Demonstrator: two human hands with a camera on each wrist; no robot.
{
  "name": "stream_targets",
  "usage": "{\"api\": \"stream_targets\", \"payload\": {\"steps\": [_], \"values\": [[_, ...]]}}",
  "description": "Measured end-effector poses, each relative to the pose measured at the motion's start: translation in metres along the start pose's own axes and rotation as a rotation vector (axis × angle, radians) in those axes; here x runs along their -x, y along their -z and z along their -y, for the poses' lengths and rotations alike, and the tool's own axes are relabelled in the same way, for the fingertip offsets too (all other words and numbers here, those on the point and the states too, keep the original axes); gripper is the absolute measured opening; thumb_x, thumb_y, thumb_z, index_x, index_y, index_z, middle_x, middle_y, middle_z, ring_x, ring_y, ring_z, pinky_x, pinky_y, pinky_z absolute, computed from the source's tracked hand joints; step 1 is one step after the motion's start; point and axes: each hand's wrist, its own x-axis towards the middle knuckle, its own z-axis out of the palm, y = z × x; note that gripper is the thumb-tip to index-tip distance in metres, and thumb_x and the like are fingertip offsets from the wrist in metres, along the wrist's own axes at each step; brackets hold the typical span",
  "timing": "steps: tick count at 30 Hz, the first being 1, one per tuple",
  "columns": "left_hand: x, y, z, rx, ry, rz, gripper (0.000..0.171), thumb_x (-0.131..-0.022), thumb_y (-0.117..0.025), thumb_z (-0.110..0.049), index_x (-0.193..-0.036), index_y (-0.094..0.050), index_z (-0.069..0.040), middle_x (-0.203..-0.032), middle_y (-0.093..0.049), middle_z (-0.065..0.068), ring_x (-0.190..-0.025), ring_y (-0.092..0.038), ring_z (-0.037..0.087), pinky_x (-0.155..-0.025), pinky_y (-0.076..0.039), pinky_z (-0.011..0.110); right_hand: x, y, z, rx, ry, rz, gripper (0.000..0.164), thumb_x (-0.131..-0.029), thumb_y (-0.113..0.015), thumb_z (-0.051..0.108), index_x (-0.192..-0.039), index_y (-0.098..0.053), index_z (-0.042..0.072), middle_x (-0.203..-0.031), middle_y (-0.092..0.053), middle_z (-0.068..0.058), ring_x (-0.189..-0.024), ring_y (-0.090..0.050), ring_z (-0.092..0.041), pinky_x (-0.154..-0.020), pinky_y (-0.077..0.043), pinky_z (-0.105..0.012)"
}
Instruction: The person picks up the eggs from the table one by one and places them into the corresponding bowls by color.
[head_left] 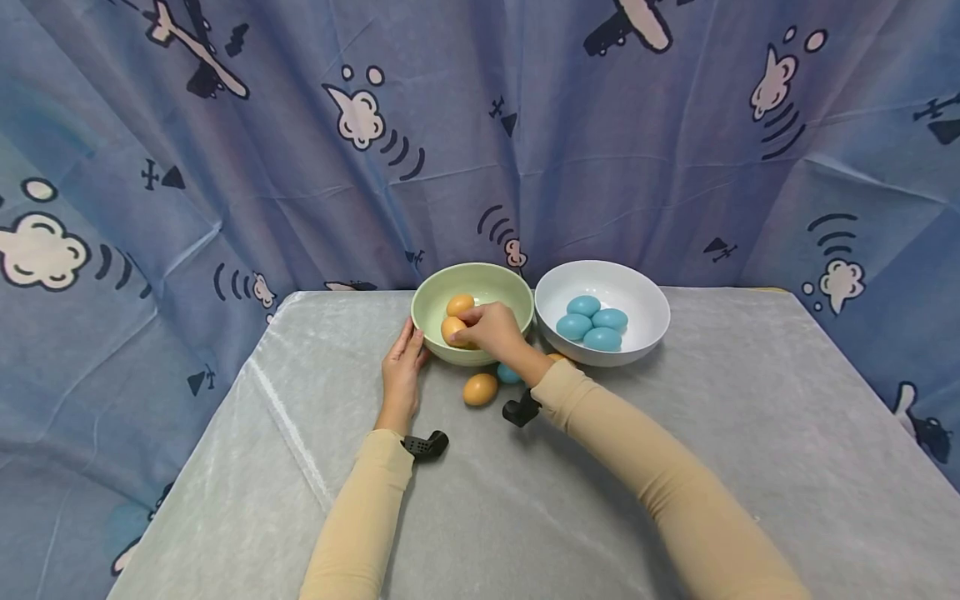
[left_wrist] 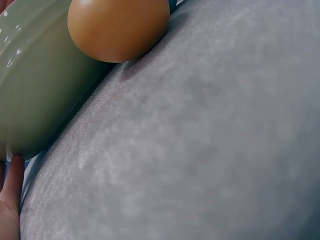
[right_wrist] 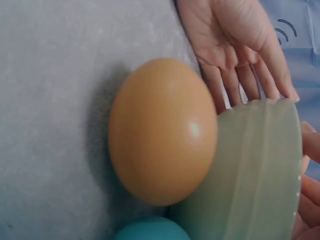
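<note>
The left hand (head_left: 402, 375) steadies the light green bowl (head_left: 510, 292) from the left. Its fingers lie fairly straight along the outer wall, its thumb at the rim in the right wrist view. Over the inside of this bowl, the right hand (head_left: 497, 331) has its fingertips and thumb around an orange egg (head_left: 451, 328). Behind that one lies another orange egg (head_left: 460, 304). On the table in front of the bowl sit an orange egg (head_left: 480, 390) and a blue egg (head_left: 508, 373), partly covered by the right hand's wrist.
A white bowl (head_left: 651, 312) with several blue eggs (head_left: 602, 338) stands right beside the green bowl. Another orange egg (head_left: 557, 357) peeks out between it and the right forearm. The table (head_left: 720, 442) has a grey cloth; a printed blue curtain (head_left: 450, 125) hangs behind.
</note>
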Motion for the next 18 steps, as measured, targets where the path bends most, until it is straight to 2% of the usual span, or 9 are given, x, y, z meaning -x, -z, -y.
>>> {"api": "stream_targets", "payload": {"steps": [4, 8, 13, 18], "values": [[-0.007, 0.003, 0.009, -0.008, -0.002, -0.012, 0.054, -0.101, -0.058, -0.028, -0.151, -0.042, -0.019, -0.160, -0.038, -0.001, -0.143, -0.043, 0.016, -0.113, -0.045, 0.031, 0.000, -0.002, -0.002, 0.044, 0.013, 0.023, 0.041, -0.076, -0.086, 0.017, -0.113, -0.076, 0.004, -0.110, -0.075, -0.010, -0.110, -0.069, -0.024, -0.096, -0.055, -0.033], [-0.007, 0.003, 0.011, -0.017, -0.013, -0.021, 0.054, -0.100, -0.060, -0.030, -0.151, -0.044, -0.020, -0.159, -0.040, -0.002, -0.142, -0.044, 0.016, -0.110, -0.047, 0.028, 0.001, -0.002, -0.003, 0.039, 0.012, 0.024, 0.042, -0.077, -0.085, 0.016, -0.114, -0.075, 0.002, -0.109, -0.076, -0.011, -0.109, -0.069, -0.024, -0.095, -0.055, -0.032], [-0.007, 0.003, 0.011, -0.014, -0.028, -0.038, 0.054, -0.100, -0.061, -0.029, -0.150, -0.045, -0.018, -0.158, -0.042, -0.001, -0.140, -0.046, 0.017, -0.101, -0.051, 0.020, 0.006, 0.003, -0.005, -0.059, 0.022, 0.031, 0.041, -0.081, -0.083, 0.014, -0.117, -0.073, 0.000, -0.111, -0.075, -0.014, -0.108, -0.071, -0.025, -0.091, -0.058, -0.031], [-0.007, 0.001, 0.012, 0.006, -0.032, -0.037, 0.054, -0.100, -0.062, -0.027, -0.150, -0.046, -0.016, -0.157, -0.043, 0.000, -0.140, -0.047, 0.016, -0.098, -0.052, 0.018, 0.021, 0.017, -0.007, -0.203, 0.033, 0.008, 0.039, -0.083, -0.082, 0.016, -0.117, -0.073, 0.001, -0.116, -0.074, -0.013, -0.114, -0.068, -0.025, -0.092, -0.058, -0.032]]}}
